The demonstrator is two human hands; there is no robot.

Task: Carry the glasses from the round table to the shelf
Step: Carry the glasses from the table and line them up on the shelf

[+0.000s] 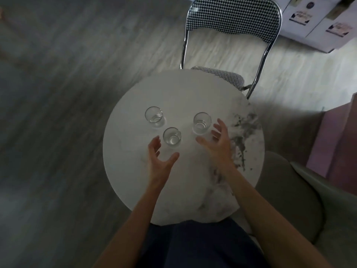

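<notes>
Hovers over the round tabletop [125, 161] with left hand [160, 157] spread open just beside the near glass [172, 136], right hand [218, 144] spread open beside the right glass [202, 123]; far glass [154, 117] standing apart.

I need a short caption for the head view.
Open left hand and right hand hover beside three upright glasses on the round table.

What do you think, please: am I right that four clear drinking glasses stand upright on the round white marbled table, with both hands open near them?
Not quite: the head view shows three clear drinking glasses, not four: left glass, near glass, right glass. They stand upright on the round white marbled table, left hand and right hand open near them.
</notes>
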